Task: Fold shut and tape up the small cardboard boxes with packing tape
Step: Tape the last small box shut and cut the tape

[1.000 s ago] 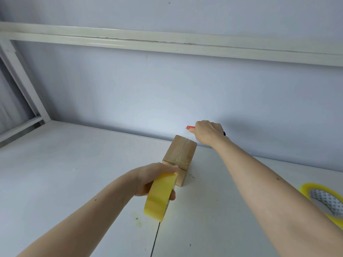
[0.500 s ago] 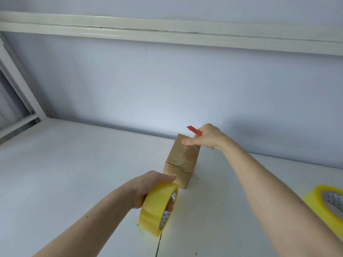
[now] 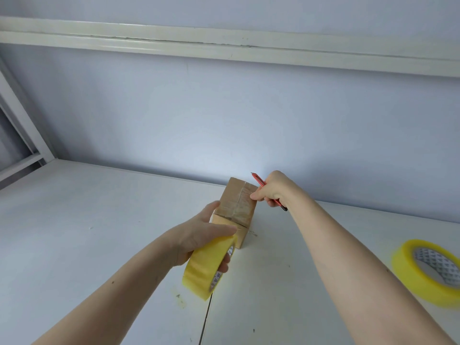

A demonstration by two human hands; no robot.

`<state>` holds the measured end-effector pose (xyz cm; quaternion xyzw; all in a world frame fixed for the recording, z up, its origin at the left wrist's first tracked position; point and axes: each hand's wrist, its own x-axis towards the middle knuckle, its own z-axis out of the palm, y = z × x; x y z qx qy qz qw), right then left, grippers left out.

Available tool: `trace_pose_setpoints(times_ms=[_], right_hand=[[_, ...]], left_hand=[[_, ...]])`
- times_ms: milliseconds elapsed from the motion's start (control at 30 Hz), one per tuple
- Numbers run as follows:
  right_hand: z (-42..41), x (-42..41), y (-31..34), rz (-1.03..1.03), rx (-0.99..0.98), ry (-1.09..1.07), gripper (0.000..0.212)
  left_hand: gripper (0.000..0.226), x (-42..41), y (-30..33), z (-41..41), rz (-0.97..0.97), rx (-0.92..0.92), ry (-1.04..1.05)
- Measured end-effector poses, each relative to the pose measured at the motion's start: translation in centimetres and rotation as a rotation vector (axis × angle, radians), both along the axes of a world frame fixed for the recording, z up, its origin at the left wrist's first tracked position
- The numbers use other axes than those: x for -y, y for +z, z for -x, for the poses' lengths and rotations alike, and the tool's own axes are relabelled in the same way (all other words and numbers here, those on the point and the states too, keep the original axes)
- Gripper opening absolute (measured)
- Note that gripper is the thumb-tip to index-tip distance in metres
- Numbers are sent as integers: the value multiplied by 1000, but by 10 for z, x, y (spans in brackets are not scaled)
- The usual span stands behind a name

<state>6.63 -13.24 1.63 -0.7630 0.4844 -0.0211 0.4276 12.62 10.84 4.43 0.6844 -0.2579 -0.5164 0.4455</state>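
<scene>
White table (image 3: 99, 232): brown box (image 3: 236, 207) shut, clear-taped. Left hand (image 3: 199, 240) fingers curl round yellow tape roll (image 3: 206, 267); right hand (image 3: 273, 190) grips red cutter (image 3: 258, 181).

There was one small cardboard box (image 3: 236, 207), standing at the centre of the frame on the one white table (image 3: 87, 220). Two rolls of yellow packing tape were in view: one tape roll (image 3: 207, 266) below the centre, and a second roll (image 3: 430, 272) at the lower right edge. One red utility knife (image 3: 261, 183) showed just right of centre. Two hands were counted, the left hand (image 3: 199, 235) and the right hand (image 3: 272, 189).
</scene>
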Motion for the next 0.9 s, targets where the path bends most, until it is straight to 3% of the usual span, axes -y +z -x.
trace_pose_setpoints(times_ms=[267,400,567,700,833,900], right_hand=[[6,-5,-6,-138,72,-53,20],[6,-7,-5,-87,171,-64,8],[11,-9,-16,45,194,-51,36],[4,-23,-25,230,226,112,54],[4,-29,-28,142,323,167,20],[4,-30,-25,221,326,44,24]], left_hand=[[46,3,-3,6,5,43,-34],[48,3,-6,2,-9,59,-22],[49,1,-8,0,-13,89,-25],[53,-1,-6,-1,37,54,-24],[61,-2,-1,-7,124,93,29],[58,-1,2,-11,178,81,75]])
